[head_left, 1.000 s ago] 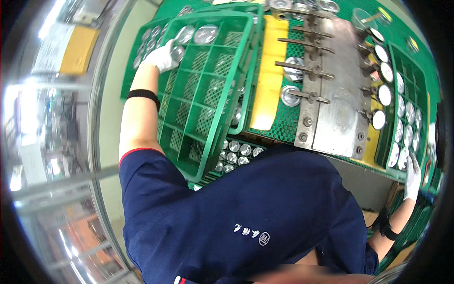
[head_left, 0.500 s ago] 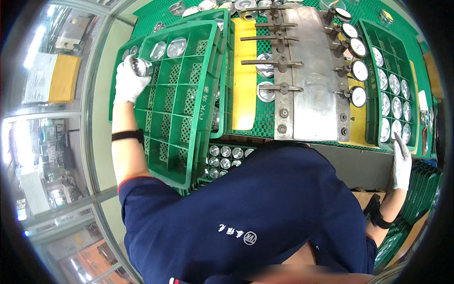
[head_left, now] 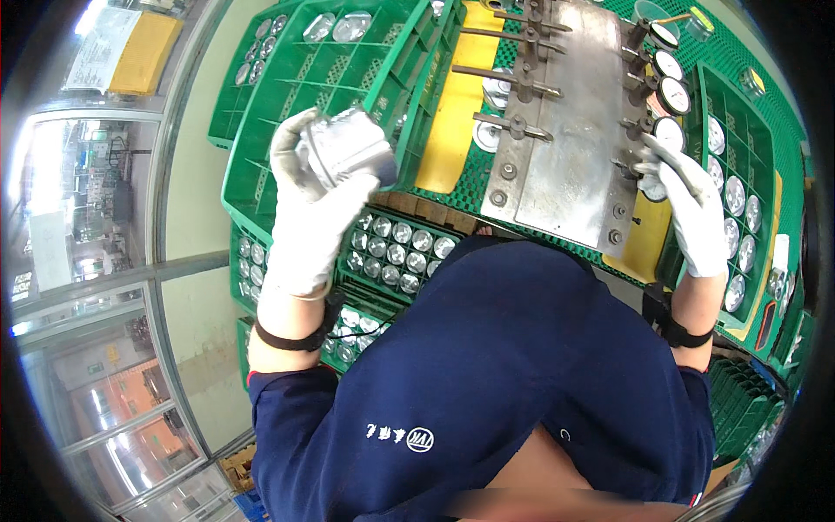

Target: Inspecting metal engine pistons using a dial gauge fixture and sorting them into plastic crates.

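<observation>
My left hand [head_left: 309, 209], in a white glove, grips a shiny metal piston [head_left: 348, 152] between thumb and fingers. The piston is tilted and a little blurred, held over the near edge of a green divided crate [head_left: 233, 187] with two more pistons in its far cells. My gloved right hand [head_left: 691, 204] has its fingers stretched toward the nearest dial gauge [head_left: 652, 188], partly covering it. Whether it touches the gauge I cannot tell. Between my hands lies a steel plate fixture [head_left: 570, 130], with clamp bars along its left and a row of dial gauges along its right.
At the right stands a green crate [head_left: 765, 143] holding several pistons. Below the bench edge, another crate of pistons [head_left: 402, 231] sits near my body. Yellow strips [head_left: 448, 143] flank the fixture on a green mat. A glazed partition [head_left: 161, 174] rises at the far left.
My left hand has brought the piston from the left crate toward the fixture. My right hand has moved from the right crate's near edge up and left to the gauges. The view has shifted.
</observation>
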`<state>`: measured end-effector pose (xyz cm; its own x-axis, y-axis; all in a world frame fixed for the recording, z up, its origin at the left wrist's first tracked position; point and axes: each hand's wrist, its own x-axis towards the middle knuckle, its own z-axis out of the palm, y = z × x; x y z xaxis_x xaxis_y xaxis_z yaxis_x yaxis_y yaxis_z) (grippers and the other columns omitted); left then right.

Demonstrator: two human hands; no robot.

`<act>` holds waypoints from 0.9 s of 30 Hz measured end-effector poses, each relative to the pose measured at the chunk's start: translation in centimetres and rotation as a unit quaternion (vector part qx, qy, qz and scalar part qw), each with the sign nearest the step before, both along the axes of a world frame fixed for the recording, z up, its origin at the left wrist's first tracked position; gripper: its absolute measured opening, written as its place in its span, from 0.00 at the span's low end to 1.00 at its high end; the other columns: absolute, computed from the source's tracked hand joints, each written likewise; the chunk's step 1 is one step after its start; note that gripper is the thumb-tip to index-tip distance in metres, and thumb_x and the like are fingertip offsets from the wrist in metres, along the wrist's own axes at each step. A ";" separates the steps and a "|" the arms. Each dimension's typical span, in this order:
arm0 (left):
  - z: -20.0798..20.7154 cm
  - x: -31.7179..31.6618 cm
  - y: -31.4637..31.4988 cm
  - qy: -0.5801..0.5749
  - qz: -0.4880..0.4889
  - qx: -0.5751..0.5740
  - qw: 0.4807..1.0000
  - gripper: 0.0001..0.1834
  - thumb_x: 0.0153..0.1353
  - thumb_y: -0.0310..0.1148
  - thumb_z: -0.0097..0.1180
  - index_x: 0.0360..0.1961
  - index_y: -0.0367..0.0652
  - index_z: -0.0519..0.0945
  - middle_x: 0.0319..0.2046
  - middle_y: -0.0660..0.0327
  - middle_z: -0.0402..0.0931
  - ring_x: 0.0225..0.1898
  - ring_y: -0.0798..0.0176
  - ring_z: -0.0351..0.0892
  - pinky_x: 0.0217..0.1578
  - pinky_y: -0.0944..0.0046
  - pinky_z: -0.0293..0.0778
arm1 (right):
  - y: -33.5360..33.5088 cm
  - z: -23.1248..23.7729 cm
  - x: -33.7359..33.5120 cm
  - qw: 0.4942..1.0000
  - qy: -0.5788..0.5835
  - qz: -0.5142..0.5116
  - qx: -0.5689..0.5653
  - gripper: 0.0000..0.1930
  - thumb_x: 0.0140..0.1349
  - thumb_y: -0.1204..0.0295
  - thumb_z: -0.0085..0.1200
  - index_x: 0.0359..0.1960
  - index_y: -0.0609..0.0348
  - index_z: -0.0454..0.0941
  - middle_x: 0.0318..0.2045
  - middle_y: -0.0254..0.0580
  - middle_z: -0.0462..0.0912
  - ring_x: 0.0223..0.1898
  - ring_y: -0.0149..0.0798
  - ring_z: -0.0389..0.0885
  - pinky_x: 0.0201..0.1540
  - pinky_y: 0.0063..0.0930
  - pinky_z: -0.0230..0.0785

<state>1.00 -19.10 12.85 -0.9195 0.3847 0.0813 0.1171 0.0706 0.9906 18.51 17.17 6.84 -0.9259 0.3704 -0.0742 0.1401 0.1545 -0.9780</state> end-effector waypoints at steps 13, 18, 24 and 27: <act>-5.8 3.8 14.0 0.282 -0.246 -0.322 0.870 0.48 0.40 0.49 0.76 0.62 0.42 0.70 0.48 0.46 0.77 0.49 0.48 0.81 0.49 0.56 0.79 | -2.1 -1.7 1.4 0.999 -0.012 0.041 0.032 0.18 0.67 0.69 0.56 0.56 0.64 0.80 0.37 0.42 0.86 0.39 0.30 0.81 0.47 0.25 0.73; -7.6 4.4 17.4 0.318 -0.243 -0.448 0.799 0.51 0.39 0.57 0.74 0.60 0.36 0.71 0.44 0.48 0.77 0.43 0.48 0.81 0.44 0.55 0.79 | -2.6 -3.0 3.2 0.999 -0.053 0.010 0.000 0.18 0.69 0.67 0.54 0.57 0.62 0.79 0.37 0.42 0.85 0.37 0.32 0.82 0.43 0.25 0.76; -8.5 1.6 16.3 0.452 -0.285 -0.345 0.772 0.51 0.40 0.52 0.76 0.64 0.41 0.70 0.50 0.47 0.73 0.48 0.45 0.77 0.48 0.52 0.76 | -5.1 -3.5 2.8 0.945 -0.181 0.048 -0.269 0.35 0.69 0.64 0.55 0.73 0.61 0.55 0.46 0.45 0.82 0.30 0.32 0.83 0.29 0.24 0.80; -9.9 0.4 16.3 0.443 -0.314 -0.309 0.781 0.48 0.40 0.46 0.76 0.64 0.41 0.70 0.50 0.46 0.73 0.50 0.45 0.75 0.51 0.50 0.74 | -6.2 -4.4 2.3 0.950 -0.194 0.065 -0.234 0.46 0.68 0.62 0.56 0.77 0.61 0.37 0.47 0.47 0.83 0.29 0.33 0.82 0.28 0.24 0.78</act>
